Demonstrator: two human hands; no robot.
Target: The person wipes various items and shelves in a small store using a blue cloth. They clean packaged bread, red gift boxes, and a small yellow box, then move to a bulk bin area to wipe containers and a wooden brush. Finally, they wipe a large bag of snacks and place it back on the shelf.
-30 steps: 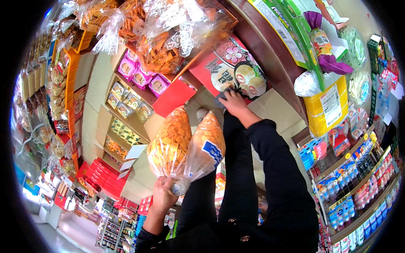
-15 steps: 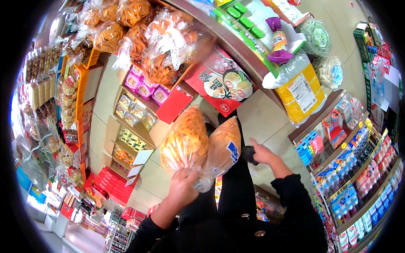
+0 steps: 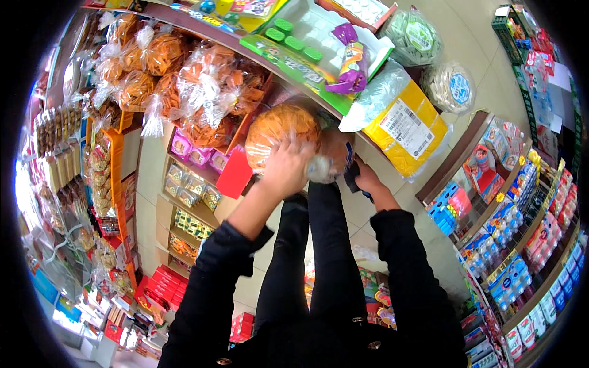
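Away from my body I hold out a large clear plastic bag of orange snack pieces point(image 3: 279, 126). My left hand point(image 3: 287, 167), somewhat blurred, is closed at its gathered end. Beside it on the right hangs a second clear bag point(image 3: 333, 150) with a blue label, partly in shadow; the gathered plastic of the two meets next to my left fingers. My right hand point(image 3: 368, 179) is right of the second bag, fingers closed round a small black object point(image 3: 352, 176) whose kind I cannot make out.
Several bags of orange snacks point(image 3: 208, 98) fill a display at the far left. A red carton flap point(image 3: 235, 173) stands near the held bags. A yellow parcel point(image 3: 408, 129) lies on the far shelf. Bottle packs point(image 3: 509, 282) line the right-hand shelf; open cartons point(image 3: 190, 184) stand left.
Both bags have moved forward, away from my body, to where the red printed box showed. My arms have stretched out with them, and the right hand has closed in beside the second bag.
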